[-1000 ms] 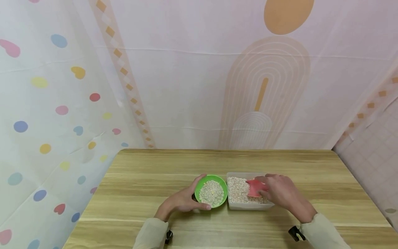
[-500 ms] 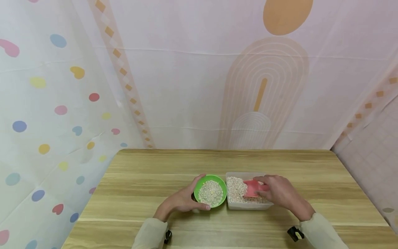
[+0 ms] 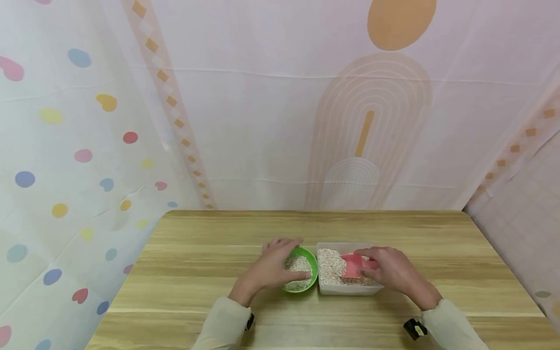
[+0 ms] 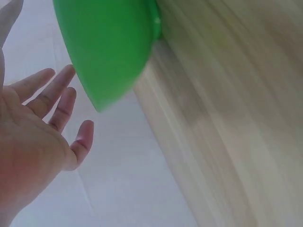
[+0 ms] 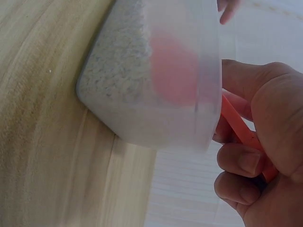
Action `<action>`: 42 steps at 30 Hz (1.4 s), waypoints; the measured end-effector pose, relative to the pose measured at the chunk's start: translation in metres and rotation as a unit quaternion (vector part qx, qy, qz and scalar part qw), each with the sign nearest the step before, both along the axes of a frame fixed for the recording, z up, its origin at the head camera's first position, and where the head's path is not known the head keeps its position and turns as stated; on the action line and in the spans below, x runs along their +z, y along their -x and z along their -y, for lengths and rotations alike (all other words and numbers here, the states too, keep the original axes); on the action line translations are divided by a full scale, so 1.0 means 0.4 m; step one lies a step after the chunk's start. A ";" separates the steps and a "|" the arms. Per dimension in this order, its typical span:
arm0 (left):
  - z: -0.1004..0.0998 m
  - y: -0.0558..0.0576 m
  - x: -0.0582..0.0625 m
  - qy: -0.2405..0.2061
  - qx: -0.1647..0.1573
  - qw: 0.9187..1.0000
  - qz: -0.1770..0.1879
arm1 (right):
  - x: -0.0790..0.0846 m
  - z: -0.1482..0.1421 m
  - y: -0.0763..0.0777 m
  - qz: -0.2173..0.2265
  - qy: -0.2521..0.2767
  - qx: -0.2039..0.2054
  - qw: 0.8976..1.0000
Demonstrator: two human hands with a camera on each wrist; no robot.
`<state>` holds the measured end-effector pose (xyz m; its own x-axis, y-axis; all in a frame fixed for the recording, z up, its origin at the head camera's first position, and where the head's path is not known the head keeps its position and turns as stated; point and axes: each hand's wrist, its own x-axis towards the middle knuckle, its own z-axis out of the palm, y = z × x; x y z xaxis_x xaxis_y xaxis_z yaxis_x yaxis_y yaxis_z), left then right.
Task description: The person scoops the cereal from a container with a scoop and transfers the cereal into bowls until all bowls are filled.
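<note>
A green bowl (image 3: 313, 266) with pale flakes like oats (image 3: 298, 264) in it stands on the table. Over its left side hovers my left hand (image 3: 276, 266), fingers spread; in the left wrist view they look apart from the bowl (image 4: 106, 47). To the right sits a translucent box (image 3: 350, 290) of similar flakes (image 3: 329, 265). My right hand (image 3: 395, 270) grips the handle of a red scoop (image 3: 351, 266), whose head lies in the flakes. Through the box wall (image 5: 156, 130), the right wrist view shows the scoop's head blurred; curled fingers hold its orange-red handle (image 5: 239, 125).
The wooden table (image 3: 210, 243) has bowl and box side by side near its middle. A patterned cloth (image 3: 253, 121) hangs behind it, and a dotted cloth (image 3: 109, 160) hangs at the left.
My left hand has let go of the bowl's side and risen to the right, now partly covering it. The scoop has shifted slightly left in the box and pushed into the flakes.
</note>
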<state>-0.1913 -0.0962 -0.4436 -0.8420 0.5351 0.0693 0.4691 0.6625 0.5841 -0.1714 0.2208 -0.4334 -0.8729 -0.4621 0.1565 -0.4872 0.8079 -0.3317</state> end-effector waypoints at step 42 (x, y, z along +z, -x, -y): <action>-0.106 0.019 0.001 0.071 -0.026 0.996 0.050 | -0.010 0.013 0.012 0.068 0.067 0.059 0.994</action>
